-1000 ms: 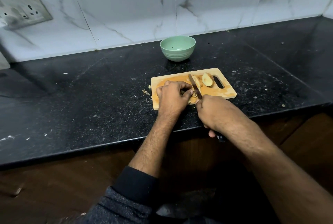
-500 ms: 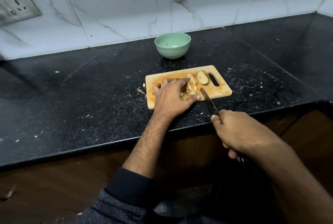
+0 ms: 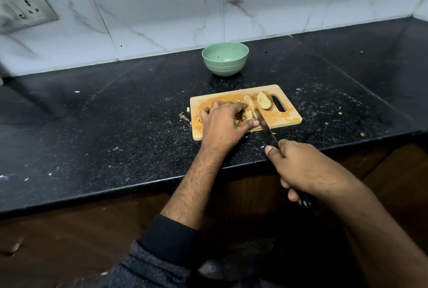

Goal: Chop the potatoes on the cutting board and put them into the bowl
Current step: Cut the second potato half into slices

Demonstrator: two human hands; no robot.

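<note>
Nearest: dark sleeve [image 3: 166, 243] on the left arm, right forearm bare and cut off at the 5 o'clock corner. Right hand [image 3: 308, 169] hanging just off the counter [image 3: 97, 125] edge, fingers wrapped tight round the dark handle of a knife [image 3: 268, 133]; handle mostly buried in the fist, only the butt poking out below. Blade running toward 11 o'clock onto the cutting board [image 3: 287, 118], tip right beside the left thumb. Left hand [image 3: 222, 123] lying on the board, fingers curled over a heap of chopped potato pieces [image 3: 246, 115], most of the heap hidden under the palm, so no way to count them. One potato half [image 3: 264, 103] sitting free at about 1 o'clock from that hand, next to the board's handle slot, and a thinner wedge [image 3: 248, 100] just beside it. Board stained orange. Black speckled stone counter, scattered with pale scraps and crumbs, brown cabinet front below. Green bowl [image 3: 225, 58] further back at 12 o'clock, apart from the board, just a dark speck inside. White marble-look tile wall [image 3: 162, 9] behind, blurry socket plate [image 3: 20, 9] at 10 o'clock. No readable writing anywhere.
</note>
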